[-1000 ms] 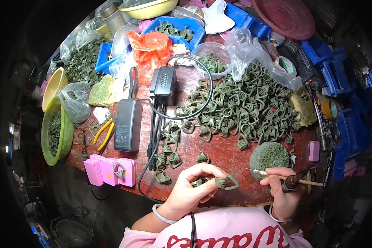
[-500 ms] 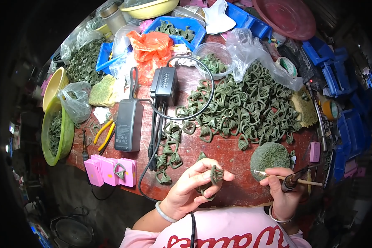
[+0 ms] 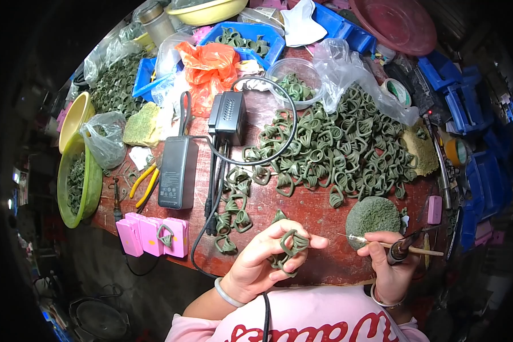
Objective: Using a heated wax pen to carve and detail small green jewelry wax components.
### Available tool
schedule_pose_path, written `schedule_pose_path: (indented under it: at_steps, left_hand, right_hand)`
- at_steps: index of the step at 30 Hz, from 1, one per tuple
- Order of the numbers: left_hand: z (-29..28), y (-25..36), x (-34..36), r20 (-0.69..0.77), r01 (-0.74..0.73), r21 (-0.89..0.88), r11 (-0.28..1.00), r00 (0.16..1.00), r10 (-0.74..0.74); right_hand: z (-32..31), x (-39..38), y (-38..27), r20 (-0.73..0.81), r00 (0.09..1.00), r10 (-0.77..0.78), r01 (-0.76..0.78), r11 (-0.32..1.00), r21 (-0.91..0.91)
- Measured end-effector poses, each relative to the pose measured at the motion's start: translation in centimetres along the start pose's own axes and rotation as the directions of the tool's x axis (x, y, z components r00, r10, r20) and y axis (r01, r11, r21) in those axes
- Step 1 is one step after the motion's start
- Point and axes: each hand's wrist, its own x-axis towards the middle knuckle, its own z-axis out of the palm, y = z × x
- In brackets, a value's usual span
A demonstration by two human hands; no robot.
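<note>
Between the fingertips of my left hand (image 3: 268, 251) is a dark green ring (image 3: 295, 241) with a ribbed top, apparently wax. A second green loop (image 3: 281, 262) shows lower in the same fingers, partly covered by them. My right hand (image 3: 385, 256) grips a thin needle tool (image 3: 419, 249) with a pale wooden handle, its fine tip pointing left toward the ring but apart from it. Also in that hand is a dark pen-like tool (image 3: 400, 251) resembling a soldering iron. Just beyond the right hand sits a round green porous pad (image 3: 373, 221).
A large heap of green rings (image 3: 336, 142) covers the table's right middle, with a smaller cluster (image 3: 233, 211) left of it. Black power adapters (image 3: 178, 174) with looping cables, yellow-handled pliers (image 3: 145, 183) and pink blocks (image 3: 154, 235) lie left. Blue bins (image 3: 481, 182) line the right edge.
The ring in my left hand has turned, so its opening and ribbed top now face me more. My right hand and its tools have hardly moved.
</note>
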Motion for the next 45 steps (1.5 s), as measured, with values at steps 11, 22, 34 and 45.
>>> schedule_pose_path:
  at_steps: [11,22,34,45]
  left_hand:
    - [0.1,-0.4,0.0,-0.05,-0.052,-0.084,0.995,0.998,0.048]
    - [0.0,0.3,-0.3,-0.027,-0.047,-0.113,0.992,0.999,0.044]
    - [-0.4,0.0,-0.1,-0.011,0.012,-0.215,0.976,1.0,-0.015]
    - [0.1,-0.3,-0.2,-0.099,0.035,-0.154,0.987,0.994,-0.051]
  right_hand:
    - [0.1,0.1,0.0,0.014,1.0,0.006,-0.006,1.0,0.029]
    - [0.1,0.1,0.0,0.014,1.0,-0.009,0.008,0.999,0.046]
    - [-0.3,0.6,-1.1,0.172,0.978,-0.121,0.109,0.991,0.077]
    - [0.7,1.3,-1.0,0.306,0.9,-0.312,0.294,0.95,0.104]
